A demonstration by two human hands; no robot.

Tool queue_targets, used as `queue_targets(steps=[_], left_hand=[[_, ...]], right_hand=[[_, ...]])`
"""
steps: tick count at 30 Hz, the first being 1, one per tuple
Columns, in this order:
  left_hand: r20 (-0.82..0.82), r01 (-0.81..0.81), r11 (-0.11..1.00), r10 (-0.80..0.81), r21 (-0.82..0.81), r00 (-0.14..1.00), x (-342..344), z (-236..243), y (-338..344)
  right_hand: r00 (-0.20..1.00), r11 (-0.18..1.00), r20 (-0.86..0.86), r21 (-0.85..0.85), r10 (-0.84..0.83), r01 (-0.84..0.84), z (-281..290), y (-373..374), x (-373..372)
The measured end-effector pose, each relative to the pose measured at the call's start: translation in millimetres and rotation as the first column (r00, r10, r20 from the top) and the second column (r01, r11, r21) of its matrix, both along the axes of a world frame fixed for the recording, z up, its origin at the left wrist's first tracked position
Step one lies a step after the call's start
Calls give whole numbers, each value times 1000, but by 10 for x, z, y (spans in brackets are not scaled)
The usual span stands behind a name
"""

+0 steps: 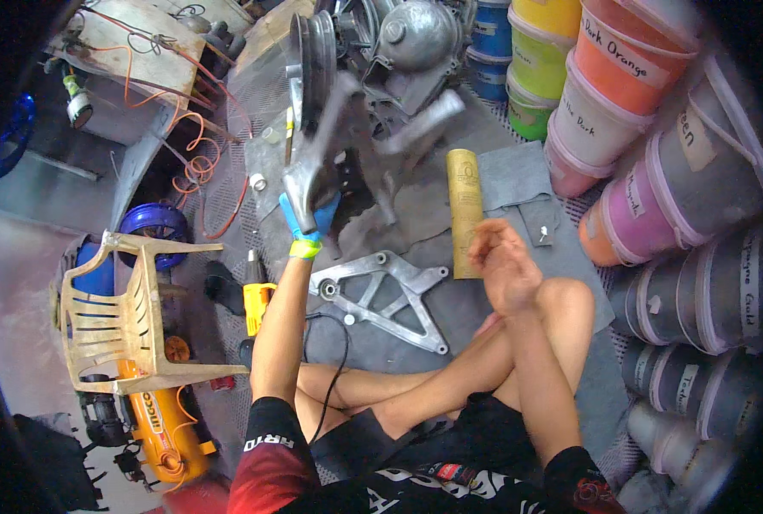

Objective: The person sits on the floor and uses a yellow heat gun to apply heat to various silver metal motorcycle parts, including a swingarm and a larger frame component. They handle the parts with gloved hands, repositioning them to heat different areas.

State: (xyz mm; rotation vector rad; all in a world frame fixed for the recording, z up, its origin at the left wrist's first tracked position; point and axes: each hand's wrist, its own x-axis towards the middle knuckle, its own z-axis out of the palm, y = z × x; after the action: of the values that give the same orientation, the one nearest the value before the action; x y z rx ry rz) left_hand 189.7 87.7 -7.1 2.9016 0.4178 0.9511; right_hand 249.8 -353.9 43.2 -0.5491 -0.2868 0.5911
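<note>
My left hand [307, 221], in a blue glove with a bright yellow-green cuff, is wrapped round the near end of a grey metal frame part [313, 167]. Motion blurs that part, and its arms reach away from me over the grey mat. My bare right hand [506, 267] hovers by my right knee, fingers loosely apart and somewhat blurred, with nothing visible in it. Closest to it lies a yellow-brown printed roll [464, 214]. A second silver metal bracket [381, 295], triangular with open cut-outs, rests flat on the mat between my hands, in front of my crossed legs.
Stacked coloured buckets [608, 77] line the right side. Farther off are a wheel rim [315, 73] and a large metal casing [411, 43]. To my left are a yellow heat gun [257, 304], a plastic chair [125, 317], an orange air tank [166, 433] and a coiled orange hose [195, 167].
</note>
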Motion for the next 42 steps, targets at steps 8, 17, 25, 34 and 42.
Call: queue_targets(steps=[8,17,25,34,42], left_hand=[[211,197,381,-6,-904,978,1298,75,-1573],[336,339,131,-46,-931,941,1602,-386,-1654],[204,244,155,-233,-957,951,1581,-301,-1533],[45,111,304,-217,-946,975,1625,-344,-1387],[220,264,174,-238,-949,946,1544,-209,-1530]], right_hand=[[998,994,-19,-97,-60,58,-205,-136,193],[998,996,-55,-86,-41,36,-274,-90,202],[999,993,-46,-118,-2,-3,-208,5,188],[1000,987,-7,-160,-12,11,-217,19,146],[1000,964,-3,-265,-9,8,-210,43,141]])
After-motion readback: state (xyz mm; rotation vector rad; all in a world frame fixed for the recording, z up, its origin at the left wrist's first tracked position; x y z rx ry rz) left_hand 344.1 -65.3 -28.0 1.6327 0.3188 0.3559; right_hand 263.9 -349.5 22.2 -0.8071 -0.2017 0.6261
